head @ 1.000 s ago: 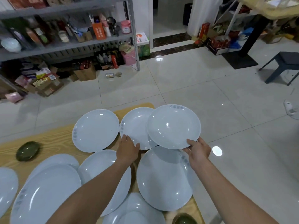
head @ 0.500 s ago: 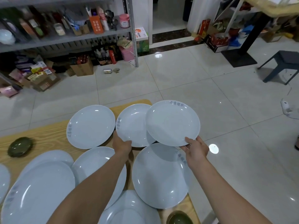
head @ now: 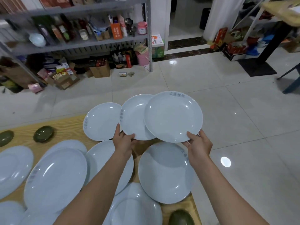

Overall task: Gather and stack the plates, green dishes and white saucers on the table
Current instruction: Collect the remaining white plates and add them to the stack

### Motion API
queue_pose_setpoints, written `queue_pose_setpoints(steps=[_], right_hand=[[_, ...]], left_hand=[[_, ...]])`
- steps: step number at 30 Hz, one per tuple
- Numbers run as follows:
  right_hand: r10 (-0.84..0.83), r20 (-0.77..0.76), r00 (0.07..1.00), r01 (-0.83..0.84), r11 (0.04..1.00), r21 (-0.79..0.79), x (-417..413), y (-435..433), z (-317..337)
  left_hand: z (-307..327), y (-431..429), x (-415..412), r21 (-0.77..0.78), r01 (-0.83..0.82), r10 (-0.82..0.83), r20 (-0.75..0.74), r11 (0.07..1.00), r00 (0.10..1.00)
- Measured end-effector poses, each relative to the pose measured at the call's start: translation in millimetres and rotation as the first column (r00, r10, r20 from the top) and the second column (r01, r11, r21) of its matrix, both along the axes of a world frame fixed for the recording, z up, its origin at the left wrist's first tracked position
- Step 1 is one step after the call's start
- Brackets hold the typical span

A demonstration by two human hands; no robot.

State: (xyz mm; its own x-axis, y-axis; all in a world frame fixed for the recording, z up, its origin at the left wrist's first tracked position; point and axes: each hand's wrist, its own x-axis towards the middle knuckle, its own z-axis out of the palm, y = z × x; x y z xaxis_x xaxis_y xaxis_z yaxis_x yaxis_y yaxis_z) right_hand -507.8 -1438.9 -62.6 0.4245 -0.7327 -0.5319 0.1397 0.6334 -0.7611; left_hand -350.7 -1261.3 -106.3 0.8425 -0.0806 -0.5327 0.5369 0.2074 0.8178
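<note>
Front plate [head: 173, 116] in right hand [head: 199, 146] partly hides left hand's [head: 124, 142] middle plate [head: 133, 117].

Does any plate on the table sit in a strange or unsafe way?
The large plate nearest the right hand seems to jut past the table edge, over the floor; it could tip off.

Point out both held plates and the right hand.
right-hand plate [head: 172, 116], head view, centre of well
left-hand plate [head: 132, 118], head view, exposed well
right hand [head: 200, 145], head view, back of hand
</note>
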Motion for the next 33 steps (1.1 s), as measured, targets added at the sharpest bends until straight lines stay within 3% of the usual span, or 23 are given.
queue_pose_setpoints(steps=[14, 26, 33], right_hand=[[0.285, 0.179, 0.942, -0.239, 0.94, -0.244, -7, 119, 61], [0.508, 0.26, 0.821, -0.458, 0.859, -0.229, -58, 343, 95], [0.575, 0.293, 0.764, -0.55, 0.818, -0.17, -71, 450, 105]], left_hand=[[79, 151, -77, -0.212, -0.229, 0.252, 0.087, 0.95, 0.964], [108, 395, -193, -0.336, -0.433, 0.502, 0.156, 0.837, 0.85], [112, 502, -250, -0.343, -0.588, 0.666, 0.186, 0.733, 0.722]])
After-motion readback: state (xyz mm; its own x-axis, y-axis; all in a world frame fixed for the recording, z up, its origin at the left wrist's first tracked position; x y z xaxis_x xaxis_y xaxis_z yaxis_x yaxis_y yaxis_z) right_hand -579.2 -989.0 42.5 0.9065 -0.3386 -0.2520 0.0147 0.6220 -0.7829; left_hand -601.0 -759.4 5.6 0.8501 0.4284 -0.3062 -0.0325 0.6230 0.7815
